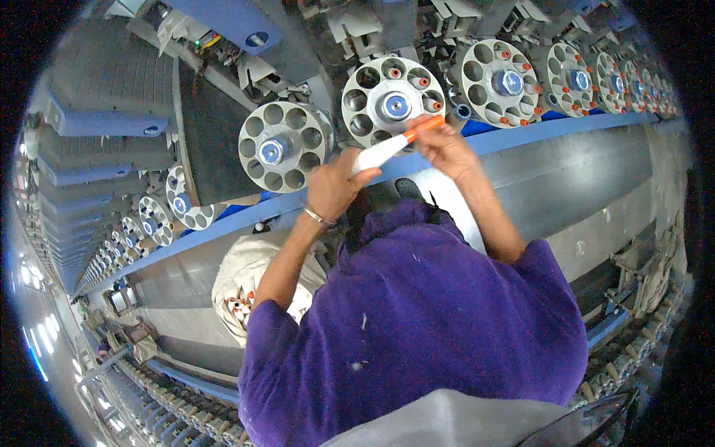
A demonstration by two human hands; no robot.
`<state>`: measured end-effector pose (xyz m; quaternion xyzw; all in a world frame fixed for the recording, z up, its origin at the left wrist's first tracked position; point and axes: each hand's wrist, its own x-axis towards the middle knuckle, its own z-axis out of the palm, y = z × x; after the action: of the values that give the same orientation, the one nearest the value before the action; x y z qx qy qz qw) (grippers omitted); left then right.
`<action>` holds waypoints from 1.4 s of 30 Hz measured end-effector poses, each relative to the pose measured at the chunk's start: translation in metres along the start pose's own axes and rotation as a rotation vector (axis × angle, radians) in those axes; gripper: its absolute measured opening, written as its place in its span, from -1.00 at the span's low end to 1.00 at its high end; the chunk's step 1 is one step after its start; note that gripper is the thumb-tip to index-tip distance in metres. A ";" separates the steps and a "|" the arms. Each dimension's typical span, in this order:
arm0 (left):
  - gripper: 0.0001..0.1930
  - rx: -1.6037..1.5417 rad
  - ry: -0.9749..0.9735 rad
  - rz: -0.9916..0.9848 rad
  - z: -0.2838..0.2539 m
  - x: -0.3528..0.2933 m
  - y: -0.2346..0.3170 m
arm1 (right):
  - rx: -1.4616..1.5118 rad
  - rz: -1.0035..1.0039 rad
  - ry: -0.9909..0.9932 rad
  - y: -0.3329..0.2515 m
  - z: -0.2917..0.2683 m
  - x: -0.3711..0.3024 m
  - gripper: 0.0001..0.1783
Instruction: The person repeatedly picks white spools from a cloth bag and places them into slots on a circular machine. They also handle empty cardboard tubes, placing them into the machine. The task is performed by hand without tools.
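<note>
My left hand (pixel 335 182) is closed around the thick end of a yarn bobbin (pixel 378 153), white yarn wound on an orange tube. The bobbin slants up to the right. At its bare orange tip, the fingers of my right hand (pixel 447 149) are bent and pinch the tube. Just beyond my hands is a round bobbin magazine (pixel 396 134) with a blue hub; a few of its holes hold orange-tipped tubes. Left of it, above my left hand, stands another round magazine (pixel 257 176) whose holes look dark.
A cream cloth bag (pixel 227 279) of orange-tipped bobbins sits beside my left arm. A blue rail (pixel 499 140) runs below the row of magazines. More magazines (pixel 488 104) with orange-tipped tubes line the right; others recede left. Grey metal panels (pixel 566 179) lie below the rail.
</note>
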<state>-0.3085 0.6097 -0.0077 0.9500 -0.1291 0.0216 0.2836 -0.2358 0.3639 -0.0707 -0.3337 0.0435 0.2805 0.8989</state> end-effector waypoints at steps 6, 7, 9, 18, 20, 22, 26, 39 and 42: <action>-0.54 0.322 0.185 0.139 -0.029 -0.006 -0.007 | -0.398 -0.481 0.482 -0.065 -0.018 0.005 -0.76; -0.55 0.344 0.139 0.172 -0.033 -0.004 -0.005 | -0.590 -0.408 0.518 -0.061 -0.007 0.003 -0.70; -0.56 0.378 0.106 0.243 -0.040 0.006 0.001 | -0.893 -0.355 0.081 -0.028 0.026 0.006 -0.62; -0.56 0.539 0.064 0.453 -0.064 0.007 -0.024 | -1.230 0.312 -0.468 -0.016 -0.014 -0.028 -0.61; -0.55 0.602 0.029 0.431 -0.069 0.003 -0.035 | -1.081 0.393 -0.232 -0.045 -0.038 -0.045 -0.68; -0.55 0.593 0.118 0.339 -0.073 0.002 -0.040 | -0.609 0.266 -0.049 -0.072 -0.048 -0.048 -0.78; -0.56 0.504 0.028 0.505 -0.055 0.010 -0.029 | -0.522 -0.140 0.280 -0.065 -0.020 -0.041 -0.75; -0.50 -0.119 0.447 0.057 0.054 0.058 -0.022 | 0.090 0.750 0.356 0.028 -0.031 -0.003 -0.54; -0.54 -0.211 0.502 -0.010 0.072 0.062 -0.023 | 0.198 0.781 0.311 0.025 -0.042 -0.004 -0.53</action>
<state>-0.2451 0.5747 -0.0739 0.8808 -0.0515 0.2412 0.4042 -0.2477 0.3516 -0.1168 -0.2428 0.3281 0.5406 0.7356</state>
